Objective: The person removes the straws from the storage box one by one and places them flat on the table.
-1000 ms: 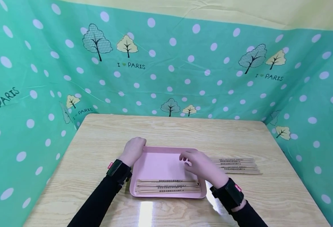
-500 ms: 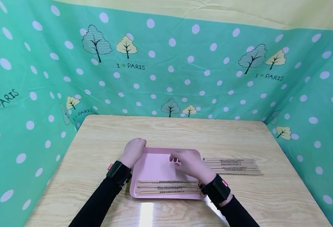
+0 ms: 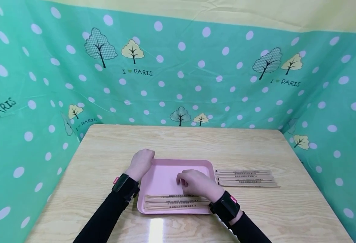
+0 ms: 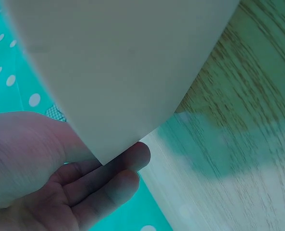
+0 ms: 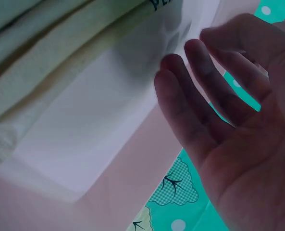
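Observation:
A pink tray (image 3: pixel 162 177) lies on the table with several paper-wrapped straws (image 3: pixel 174 202) side by side along its near edge. My left hand (image 3: pixel 139 164) grips the tray's far left corner; in the left wrist view the corner of the tray (image 4: pixel 128 77) sits between the thumb side and the fingers of that hand (image 4: pixel 36 163), the thumb mostly hidden. Over the tray's right half hovers my right hand (image 3: pixel 196 182), just beyond the straws. In the right wrist view this hand (image 5: pixel 243 130) has loosely bent fingers with nothing between them, apart from the straws (image 5: pixel 46 57).
More paper-wrapped straws (image 3: pixel 246 179) lie in a row on the wooden table (image 3: pixel 126 138), right of the tray. A green dotted cloth (image 3: pixel 171 77) hangs behind the table and along both sides.
My right hand has moved left and nearer over the tray, towards the straws in it, with its fingers drawn closer together. My left hand stays on the corner.

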Demonstrator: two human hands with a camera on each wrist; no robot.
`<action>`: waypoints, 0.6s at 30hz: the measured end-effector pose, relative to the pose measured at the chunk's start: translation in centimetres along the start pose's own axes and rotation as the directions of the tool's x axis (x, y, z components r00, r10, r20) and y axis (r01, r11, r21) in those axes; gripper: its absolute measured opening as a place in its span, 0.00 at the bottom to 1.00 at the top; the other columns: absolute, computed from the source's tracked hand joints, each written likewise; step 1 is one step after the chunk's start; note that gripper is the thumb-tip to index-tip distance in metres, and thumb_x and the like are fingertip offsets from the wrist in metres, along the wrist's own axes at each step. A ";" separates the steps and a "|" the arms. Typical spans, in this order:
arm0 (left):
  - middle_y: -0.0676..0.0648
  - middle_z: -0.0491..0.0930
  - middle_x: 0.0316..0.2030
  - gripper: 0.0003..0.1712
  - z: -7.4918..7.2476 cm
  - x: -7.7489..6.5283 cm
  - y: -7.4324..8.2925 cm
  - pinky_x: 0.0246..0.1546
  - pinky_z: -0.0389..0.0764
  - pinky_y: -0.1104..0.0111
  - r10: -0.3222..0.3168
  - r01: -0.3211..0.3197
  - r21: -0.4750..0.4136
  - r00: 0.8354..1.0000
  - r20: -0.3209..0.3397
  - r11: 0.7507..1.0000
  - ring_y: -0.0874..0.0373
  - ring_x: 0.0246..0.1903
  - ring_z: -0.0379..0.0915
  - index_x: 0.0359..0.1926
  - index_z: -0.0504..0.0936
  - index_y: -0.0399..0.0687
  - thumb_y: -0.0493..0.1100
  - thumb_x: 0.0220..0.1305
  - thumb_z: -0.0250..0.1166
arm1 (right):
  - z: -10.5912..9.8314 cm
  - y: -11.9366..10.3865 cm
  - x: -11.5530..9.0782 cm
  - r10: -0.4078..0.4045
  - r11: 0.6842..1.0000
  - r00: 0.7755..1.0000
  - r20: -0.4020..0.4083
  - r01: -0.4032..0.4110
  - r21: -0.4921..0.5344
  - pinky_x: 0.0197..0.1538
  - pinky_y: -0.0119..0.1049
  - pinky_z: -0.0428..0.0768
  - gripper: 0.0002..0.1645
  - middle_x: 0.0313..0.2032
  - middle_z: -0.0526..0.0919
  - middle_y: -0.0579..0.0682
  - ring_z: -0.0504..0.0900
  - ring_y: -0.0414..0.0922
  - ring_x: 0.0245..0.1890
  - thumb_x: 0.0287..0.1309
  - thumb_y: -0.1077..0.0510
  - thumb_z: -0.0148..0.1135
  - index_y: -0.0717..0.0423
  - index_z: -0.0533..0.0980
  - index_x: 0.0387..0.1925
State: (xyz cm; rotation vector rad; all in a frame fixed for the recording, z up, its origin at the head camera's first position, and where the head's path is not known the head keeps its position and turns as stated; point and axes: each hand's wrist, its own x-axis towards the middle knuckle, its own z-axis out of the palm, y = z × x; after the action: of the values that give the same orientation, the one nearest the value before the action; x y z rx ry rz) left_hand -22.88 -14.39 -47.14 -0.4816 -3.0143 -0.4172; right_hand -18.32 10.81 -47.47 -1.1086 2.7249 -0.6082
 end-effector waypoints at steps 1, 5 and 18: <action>0.38 0.89 0.34 0.14 0.0 0.0 0.0 0.38 0.88 0.56 -0.001 0.001 0.000 1.000 0.003 1.000 0.44 0.35 0.87 0.32 0.86 0.36 0.19 0.66 0.59 | 0.0 0.0 0.0 0.000 1.000 1.000 0.011 0.000 0.003 0.33 0.27 0.72 0.14 0.27 0.76 0.41 0.70 0.32 0.27 0.49 0.72 0.68 0.53 0.84 0.35; 0.37 0.89 0.35 0.13 -0.1 -0.1 0.0 0.39 0.88 0.56 -0.004 0.004 -0.011 1.000 0.010 1.000 0.44 0.36 0.87 0.33 0.86 0.35 0.19 0.66 0.59 | 0.2 0.0 0.0 0.005 1.000 0.999 0.035 -0.005 0.005 0.34 0.27 0.73 0.13 0.27 0.77 0.41 0.71 0.32 0.28 0.49 0.71 0.69 0.52 0.84 0.35; 0.36 0.89 0.37 0.12 -0.1 0.0 -0.2 0.39 0.88 0.55 -0.013 0.014 -0.016 0.999 0.029 1.000 0.43 0.37 0.87 0.35 0.87 0.35 0.20 0.68 0.60 | 0.2 -0.9 0.0 0.075 0.997 0.992 0.106 -0.076 0.002 0.33 0.29 0.70 0.12 0.26 0.72 0.35 0.70 0.32 0.27 0.49 0.65 0.71 0.47 0.83 0.34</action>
State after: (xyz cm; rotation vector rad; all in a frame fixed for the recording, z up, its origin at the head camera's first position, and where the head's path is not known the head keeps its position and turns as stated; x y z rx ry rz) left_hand -22.90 -14.55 -47.13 -0.4726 -3.0456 -0.4394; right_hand -17.67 10.10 -47.30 -1.0010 2.6593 -0.5311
